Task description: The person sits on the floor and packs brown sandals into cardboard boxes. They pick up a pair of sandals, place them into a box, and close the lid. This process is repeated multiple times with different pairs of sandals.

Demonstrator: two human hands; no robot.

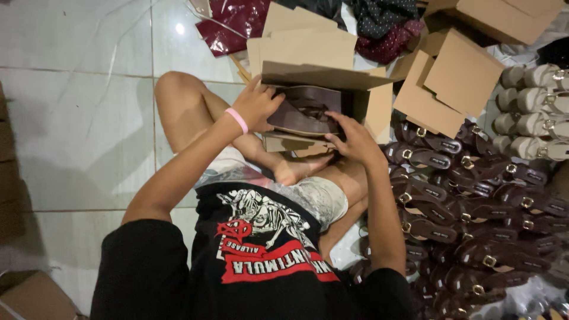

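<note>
While the person sits cross-legged on the white tiled floor (77,118), both hands work at an open cardboard shoe box (332,80) resting on the lap just above the knees. Inside the box lies a dark brown sandal (302,109), partly out past the box's near edge. The left hand (256,105), with a pink wristband (237,120) on its wrist, closes around the left end of the sandal, thumb over the top and fingers curled on the box edge. The right hand (354,139) presses down on the sandal's near right end, fingers bent over it and gripping it. To the right, a heap of dark brown sandals with gold buckles (474,219) covers the floor, just beside the right forearm. Beyond them lie cream-coloured sandals (533,112). Flat cardboard box blanks (450,83) are scattered behind the open box, near dark red plastic bags (234,24).
</note>
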